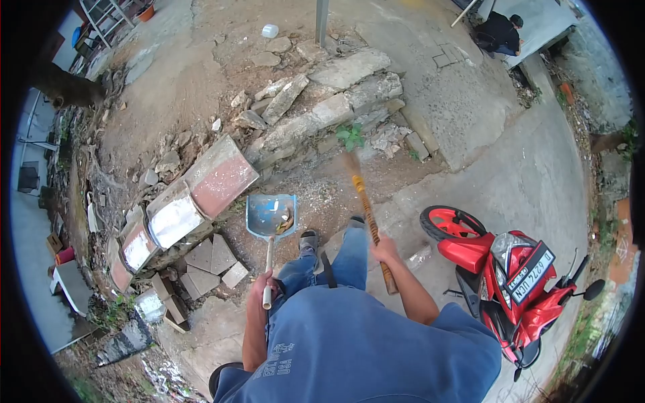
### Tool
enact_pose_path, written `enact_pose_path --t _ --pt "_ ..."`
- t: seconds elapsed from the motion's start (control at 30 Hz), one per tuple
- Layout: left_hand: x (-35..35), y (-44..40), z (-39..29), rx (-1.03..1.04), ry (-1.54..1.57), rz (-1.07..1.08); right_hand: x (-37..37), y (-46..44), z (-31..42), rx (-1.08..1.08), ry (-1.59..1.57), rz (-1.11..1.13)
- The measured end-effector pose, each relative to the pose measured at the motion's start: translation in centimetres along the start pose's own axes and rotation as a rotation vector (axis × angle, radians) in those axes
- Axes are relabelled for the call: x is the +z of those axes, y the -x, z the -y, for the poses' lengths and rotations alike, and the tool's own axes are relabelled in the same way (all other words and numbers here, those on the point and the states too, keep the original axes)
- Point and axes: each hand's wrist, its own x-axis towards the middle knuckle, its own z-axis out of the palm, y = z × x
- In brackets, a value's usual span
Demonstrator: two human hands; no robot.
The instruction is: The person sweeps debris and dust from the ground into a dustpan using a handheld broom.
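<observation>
Head cam, fwd + down, wide FOV.

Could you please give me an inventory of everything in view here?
Dustpan: one, blue, left of centre
Leaves: several, brown, in dustpan
Broom: one, brown and yellow, centre
Motorbike: one, red, right
Stone slabs: several, grey, upper middle
Curved panels: several, reddish and white, left
Leafy plant: one, green, beside slabs
Container: one, whitish, top
Other person: one, dark clothing, upper right
Left hand: one, bare, on dustpan handle
Right hand: one, bare, on broom handle
</observation>
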Motion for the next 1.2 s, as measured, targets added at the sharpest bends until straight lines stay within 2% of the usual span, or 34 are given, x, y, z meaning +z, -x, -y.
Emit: enact_pose_path --t 0.07,0.13,0.2,0.27,0.37,0.47,0.6,0.8,0.87,1.0,1.07,1.13,1.2 --pt "-0.9 -0.7 0.2 -0.022 -0.036 0.045 -0.3 -4.5 -2.0 0.039 0.043 -0.199" --pt "-0.5 -1.1 0.7 0.022 -0.086 0.104 -0.7 -11.2 -4.6 0.018 0.121 -0.195" --pt "0.5 0.0 1.1 0.011 -0.040 0.109 -0.8 -12.9 -5.6 0.013 0.197 -0.164" --pt "-0.1 -0.9 1.1 -0.022 0.075 0.147 -2.1 -11.9 -3.1 0.098 0.052 0.133" --pt "0.7 0.0 1.8 -0.089 0.308 0.274 0.7 -7.8 -2.8 0.014 -0.036 0.151" --pt "0.4 -1.3 2.9 -0.030 0.318 0.199 0.5 -1.7 -0.6 0.000 -0.058 0.187" --pt "0.2 -1.8 4.2 -0.113 0.523 0.364 -0.6 1.5 -0.3 -0.063 0.074 0.307" --pt "-2.4 -1.3 5.7 -0.207 0.700 0.382 -2.4 1.2 -1.9 -0.132 0.316 0.132" --pt "-3.2 -1.3 6.4 -0.207 0.740 0.397 -0.7 -2.0 -3.1 -0.433 0.537 -0.138" --pt "-4.9 -0.9 8.1 -0.094 0.677 0.283 1.7 -6.4 1.4 -0.457 0.572 -0.179" --pt "-5.6 -1.0 8.5 -0.067 0.669 0.258 0.9 -5.4 6.4 -0.209 0.332 0.261" --pt "-6.4 -0.5 8.7 -0.106 0.757 0.274 1.7 -4.0 7.8 -0.231 0.345 0.306" --pt "-6.8 0.0 8.8 -0.049 0.741 0.230 1.8 -2.6 8.7 -0.253 0.356 0.344"
